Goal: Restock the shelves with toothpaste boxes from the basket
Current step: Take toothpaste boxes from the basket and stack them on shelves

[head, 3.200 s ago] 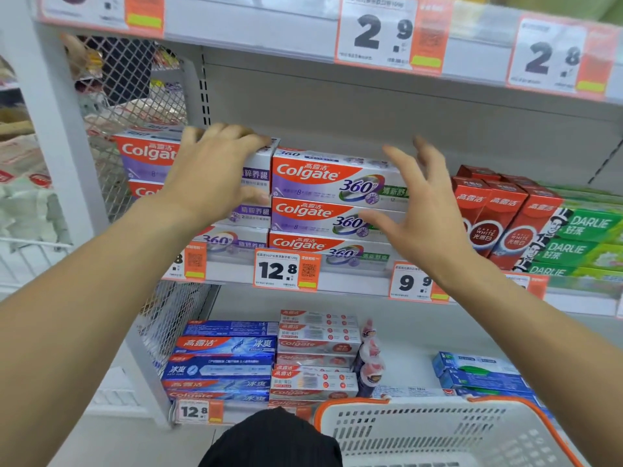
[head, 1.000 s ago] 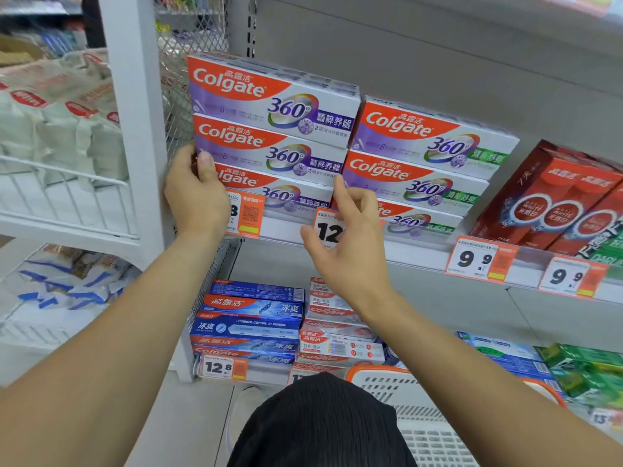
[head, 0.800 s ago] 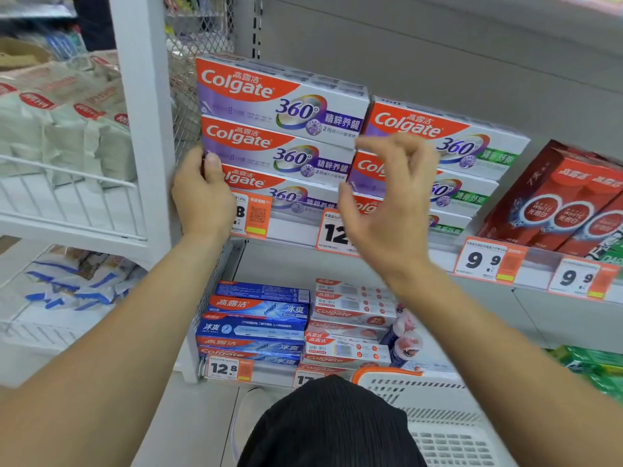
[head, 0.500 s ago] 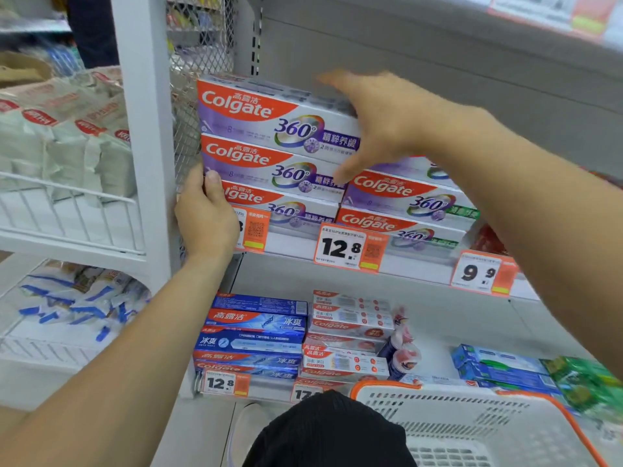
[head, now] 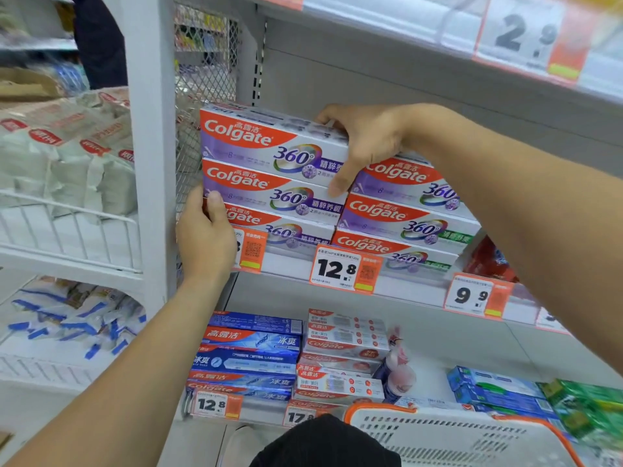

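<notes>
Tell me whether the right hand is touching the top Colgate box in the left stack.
Touching. The head view shows the right hand wrapped over the right end of the top Colgate box, fingers on its top edge and thumb pressed down across its front face.

Toothpaste boxes (head: 273, 143) — printed cardboard, smooth, with a light sheen. Shelf upright (head: 151, 146) looks like painted metal, matt pale grey; side panel (head: 205, 79) is open wire mesh. Price tags (head: 344, 269) are printed paper behind clear glossy plastic strip. Basket (head: 465, 439) — perforated white plastic, matt, with an orange rim. Packs (head: 67, 156) at left are wrapped in crinkled film.
</notes>
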Available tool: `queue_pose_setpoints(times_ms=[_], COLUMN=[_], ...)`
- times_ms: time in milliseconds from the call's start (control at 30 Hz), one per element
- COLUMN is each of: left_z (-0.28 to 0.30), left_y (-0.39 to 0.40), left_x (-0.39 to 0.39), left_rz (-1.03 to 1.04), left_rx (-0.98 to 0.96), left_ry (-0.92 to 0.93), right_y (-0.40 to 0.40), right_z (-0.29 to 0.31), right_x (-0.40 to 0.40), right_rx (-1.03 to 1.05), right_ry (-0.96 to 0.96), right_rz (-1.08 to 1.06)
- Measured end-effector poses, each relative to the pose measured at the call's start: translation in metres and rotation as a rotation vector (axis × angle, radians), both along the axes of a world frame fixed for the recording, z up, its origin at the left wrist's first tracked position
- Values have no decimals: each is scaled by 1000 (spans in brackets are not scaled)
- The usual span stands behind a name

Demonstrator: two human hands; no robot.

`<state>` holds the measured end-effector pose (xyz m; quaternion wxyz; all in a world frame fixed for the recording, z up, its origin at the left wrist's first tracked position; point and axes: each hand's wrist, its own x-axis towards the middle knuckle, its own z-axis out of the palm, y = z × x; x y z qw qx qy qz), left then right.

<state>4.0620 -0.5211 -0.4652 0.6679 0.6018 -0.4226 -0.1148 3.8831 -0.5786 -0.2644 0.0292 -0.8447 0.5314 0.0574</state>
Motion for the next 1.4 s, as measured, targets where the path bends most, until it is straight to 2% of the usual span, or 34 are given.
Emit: queue_pose_setpoints(times_ms=[200,333,600,733,833,1133,1300,1400], left_z=[0,1,4,-5,-11,-7,22,37], left_y=[-2,-10,-2,3,3,-2,5,-1], left_x=[2,3,-3,-4,-2,-2,-11,-9], left_rz=[15,75,91,37,5,77,40,29], left_rx=[2,19,6,-51,-77,-75,-155,-197], left_ry=[31,130,90,79,92,67,56,121], right_y=[8,10,8,6,8,11,12,14], right_z=[2,3,3,-1,-5,-7,-9,-10], right_x=[2,2,0,-4,-8,-14,-16,-17], right_rx=[-7,18,24,-36,-82,-103,-109,-120], right_ry=[8,-6,-10,19,-41,-75,-83,-96], right_rz=[14,18,15,56,108,126,137,144])
